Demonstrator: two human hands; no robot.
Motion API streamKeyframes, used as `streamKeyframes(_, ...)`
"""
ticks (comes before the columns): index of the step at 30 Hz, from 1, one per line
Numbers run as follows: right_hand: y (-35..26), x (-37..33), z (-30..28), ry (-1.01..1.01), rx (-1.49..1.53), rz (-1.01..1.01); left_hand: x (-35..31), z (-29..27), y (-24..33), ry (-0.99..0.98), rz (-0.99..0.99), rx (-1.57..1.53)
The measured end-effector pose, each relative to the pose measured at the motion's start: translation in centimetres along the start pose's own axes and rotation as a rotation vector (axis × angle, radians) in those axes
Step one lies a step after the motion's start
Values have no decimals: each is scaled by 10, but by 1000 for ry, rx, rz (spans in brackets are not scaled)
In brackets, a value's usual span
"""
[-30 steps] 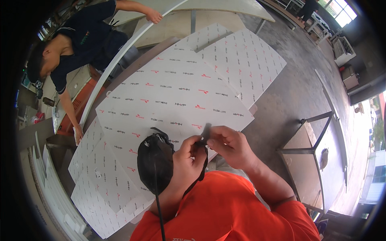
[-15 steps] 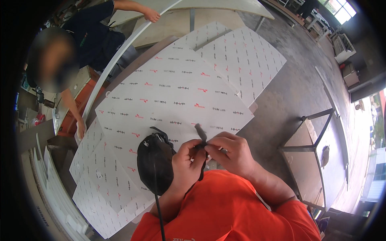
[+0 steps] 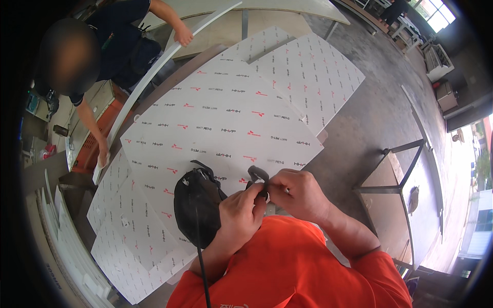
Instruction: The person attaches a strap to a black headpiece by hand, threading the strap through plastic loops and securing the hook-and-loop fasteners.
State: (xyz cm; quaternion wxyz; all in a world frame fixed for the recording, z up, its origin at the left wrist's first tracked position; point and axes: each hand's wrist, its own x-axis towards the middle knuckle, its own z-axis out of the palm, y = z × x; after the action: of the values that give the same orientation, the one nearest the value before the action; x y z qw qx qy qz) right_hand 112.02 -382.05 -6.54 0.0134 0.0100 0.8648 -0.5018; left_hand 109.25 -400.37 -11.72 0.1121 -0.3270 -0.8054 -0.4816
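A dark strap (image 3: 255,172), apparently fabric, stands up in a loop between my two hands. My left hand (image 3: 240,211) pinches its lower part from the left, thumb and fingers pressed together. From the other side my right hand (image 3: 299,192) grips the strap with curled fingers, close against the left one. Beside my left wrist is a black pouch or bag (image 3: 194,213) with a short strap at its top, and a thin black cable (image 3: 202,264) runs down from it. Both hands are over a stack of white printed panels (image 3: 205,118).
At the far left a co-worker (image 3: 115,41) holds a long white strip (image 3: 138,90) with both hands. Behind the panels stands a pale board table (image 3: 277,23). A metal-framed board (image 3: 385,215) stands on the right, and white strips (image 3: 77,246) lean at lower left.
The strap has opened from a narrow upright end into a wider loop, with my hands slightly turned around it. The co-worker has shifted the long white strip and moved the upper hand along it.
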Motion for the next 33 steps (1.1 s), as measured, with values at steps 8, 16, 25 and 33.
streamKeyframes(8,-3,-6,-3,28,-52,-60,-1,3,2,28,72,112)
streamKeyframes(16,-2,-7,0,84,-84,-48,2,4,5,-25,38,45)
streamKeyframes(25,0,-8,-7,0,242,117,-3,-3,10,-91,-529,-776)
streamKeyframes(33,15,-11,-5,-74,447,126,-3,-9,-6,-179,-759,-1245)
